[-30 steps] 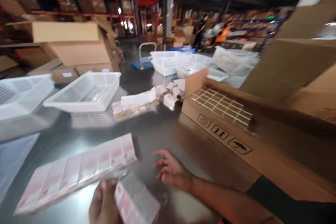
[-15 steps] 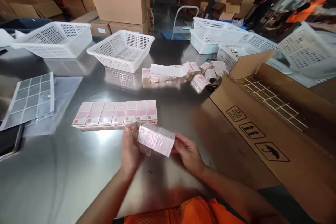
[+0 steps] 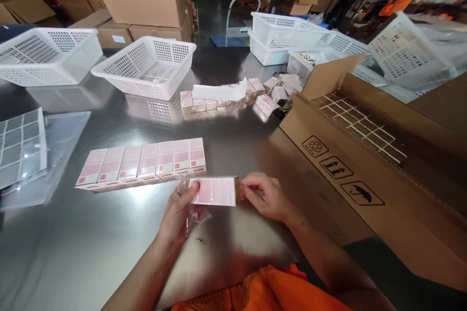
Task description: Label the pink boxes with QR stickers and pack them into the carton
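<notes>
My left hand [image 3: 178, 209] grips a small pink-and-white box [image 3: 215, 191], its thumb pressed on the printed face. Crumpled clear plastic film [image 3: 199, 215] hangs around the box's left end, by my left fingers. At the box's other end is my right hand [image 3: 264, 197], thumb and fingertips pinched together close to the end face. What those fingertips pinch is too small to make out. Just beyond my hands, a row of several similar pink boxes [image 3: 140, 160] stands side by side on the metal table [image 3: 120, 243].
Farther back, more small boxes [image 3: 188, 102] lie partly under a white paper strip [image 3: 219, 92]. An open carton [image 3: 328, 155] with a grid of dividers stands at right. White baskets [image 3: 146, 70] line the back. At left, a divided sheet [image 3: 22, 146] lies on clear plastic.
The held box has turned level, its printed pink face now showing. My left thumb has moved onto that face, and my right fingers now pinch at the end. The view has shifted rightward.
</notes>
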`<state>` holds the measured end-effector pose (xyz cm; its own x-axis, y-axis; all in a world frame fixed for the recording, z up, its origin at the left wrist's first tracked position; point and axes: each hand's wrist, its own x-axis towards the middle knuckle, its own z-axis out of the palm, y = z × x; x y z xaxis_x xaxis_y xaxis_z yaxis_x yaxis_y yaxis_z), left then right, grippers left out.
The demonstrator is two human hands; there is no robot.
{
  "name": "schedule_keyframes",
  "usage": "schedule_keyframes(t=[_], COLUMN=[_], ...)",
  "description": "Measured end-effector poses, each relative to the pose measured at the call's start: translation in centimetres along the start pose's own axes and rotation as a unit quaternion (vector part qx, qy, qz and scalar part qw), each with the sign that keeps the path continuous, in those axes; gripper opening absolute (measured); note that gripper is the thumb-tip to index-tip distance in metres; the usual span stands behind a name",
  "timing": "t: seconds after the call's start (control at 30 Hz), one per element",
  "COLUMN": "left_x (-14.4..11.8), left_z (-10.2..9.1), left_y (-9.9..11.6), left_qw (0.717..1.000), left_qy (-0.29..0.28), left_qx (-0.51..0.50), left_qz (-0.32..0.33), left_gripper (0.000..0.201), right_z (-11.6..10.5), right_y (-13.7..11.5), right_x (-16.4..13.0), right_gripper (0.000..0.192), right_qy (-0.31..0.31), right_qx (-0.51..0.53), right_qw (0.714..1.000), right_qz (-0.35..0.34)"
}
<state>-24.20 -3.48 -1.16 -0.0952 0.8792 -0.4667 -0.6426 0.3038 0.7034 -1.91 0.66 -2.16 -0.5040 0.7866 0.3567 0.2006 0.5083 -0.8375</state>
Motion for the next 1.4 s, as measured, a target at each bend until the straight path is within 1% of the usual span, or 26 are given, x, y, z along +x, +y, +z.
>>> schedule_keyframes(t=[0.03,0.1,0.17,0.23,0.33,0.4,0.47,0.53,0.6,0.63,0.67,0.7,0.73,0.77,0.83,0.87,0.9,0.97,1.0,1.1,1.13,1.17,1.2,1.27,1.33,1.4], left_x=[0.0,0.0,-0.1,-0.2,-0.2,-0.1,0.1,0.3,0.5,0.5,0.5,0.4,0.3,0.2,-0.2,-0.3,-0.5,-0.7,-0.8,-1.0,-1.1,-1.2,-1.4,-1.8,-2.2,-2.4], left_z=[0.2,0.5,1.0,1.3,1.4,1.1,0.7,0.3,0.0,0.0,0.0,0.0,0.1,0.2,0.4,0.5,0.4,0.3,0.1,-0.7,-1.0,-1.2,-1.4,-1.5,-1.3,-1.1], left_y=[-0.1,-0.2,-0.3,-0.3,-0.4,-0.6,-0.6,-0.6,-0.5,-0.5,-0.5,-0.6,-0.7,-0.9,-1.5,-1.8,-2.1,-2.5,-2.5,-1.7,-1.4,-1.1,-0.9,-0.9,-1.1,-1.4], left_qw=[1.000,0.998,0.995,0.992,0.990,0.990,0.990,0.991,0.994,0.995,0.996,0.996,0.995,0.994,0.989,0.986,0.982,0.974,0.971,0.958,0.956,0.955,0.956,0.955,0.942,0.926], left_qy=[0.000,0.009,0.025,0.040,0.063,0.079,0.090,0.090,0.081,0.079,0.081,0.085,0.092,0.097,0.095,0.092,0.088,0.087,0.094,0.108,0.100,0.081,0.050,-0.034,-0.114,-0.162], left_qx=[-0.016,-0.044,-0.056,-0.054,-0.046,-0.037,-0.024,-0.014,-0.007,-0.005,-0.003,-0.003,-0.004,0.000,0.034,0.061,0.089,0.130,0.137,0.131,0.132,0.139,0.155,0.208,0.263,0.300], left_qz=[-0.017,-0.054,-0.085,-0.105,-0.118,-0.116,-0.107,-0.093,-0.071,-0.053,-0.030,-0.005,0.025,0.054,0.108,0.129,0.144,0.161,0.172,0.230,0.244,0.248,0.242,0.208,0.174,0.160], left_gripper=[0.045,0.043,0.035,0.025,0.021,0.021,0.021,0.023,0.030,0.034,0.039,0.043,0.049,0.054,0.058,0.055,0.050,0.043,0.043,0.045,0.047,0.048,0.048,0.046,0.044,0.043], right_z=[-0.3,-0.6,-0.8,-0.9,-1.0,-1.0,-1.1,-1.4,-1.6,-1.7,-1.7,-1.6,-1.4,-1.1,-0.1,0.4,0.9,1.6,1.6,0.2,-0.5,-1.1,-1.6,-2.1,-1.7,-0.9], right_y=[0.1,0.3,0.4,0.3,0.3,0.4,0.3,0.1,-0.2,-0.3,-0.3,-0.4,-0.3,-0.3,-0.1,0.0,0.1,0.4,0.6,2.3,3.2,4.1,5.1,6.8,7.9,8.2], right_x=[0.1,0.1,-0.1,-0.3,-0.5,-0.4,-0.3,-0.1,0.0,-0.1,-0.1,-0.2,-0.3,-0.5,-0.8,-0.9,-1.0,-1.2,-1.1,0.0,0.8,1.7,2.7,4.9,6.9,8.5], right_gripper=[0.021,0.028,0.032,0.030,0.020,0.019,0.022,0.022,0.024,0.024,0.023,0.019,0.013,0.013,0.035,0.046,0.053,0.059,0.060,0.057,0.056,0.057,0.058,0.065,0.075,0.089], right_qy=[0.012,0.048,0.082,0.098,0.086,0.068,0.053,0.018,-0.048,-0.076,-0.092,-0.091,-0.076,-0.053,-0.011,0.002,0.011,0.042,0.066,0.183,0.209,0.215,0.200,0.130,0.076,0.043], right_qx=[-0.063,-0.175,-0.243,-0.270,-0.265,-0.261,-0.255,-0.237,-0.203,-0.187,-0.173,-0.161,-0.148,-0.127,-0.046,0.012,0.069,0.160,0.192,0.265,0.277,0.272,0.250,0.176,0.100,0.049], right_qw=[0.997,0.972,0.945,0.933,0.941,0.947,0.947,0.947,0.951,0.954,0.959,0.965,0.974,0.984,0.999,0.999,0.992,0.968,0.956,0.919,0.910,0.910,0.920,0.950,0.971,0.980], right_qz=[-0.052,-0.148,-0.202,-0.216,-0.191,-0.175,-0.188,-0.214,-0.227,-0.221,-0.206,-0.184,-0.155,-0.113,-0.004,0.053,0.108,0.189,0.210,0.225,0.225,0.226,0.227,0.222,0.205,0.186])
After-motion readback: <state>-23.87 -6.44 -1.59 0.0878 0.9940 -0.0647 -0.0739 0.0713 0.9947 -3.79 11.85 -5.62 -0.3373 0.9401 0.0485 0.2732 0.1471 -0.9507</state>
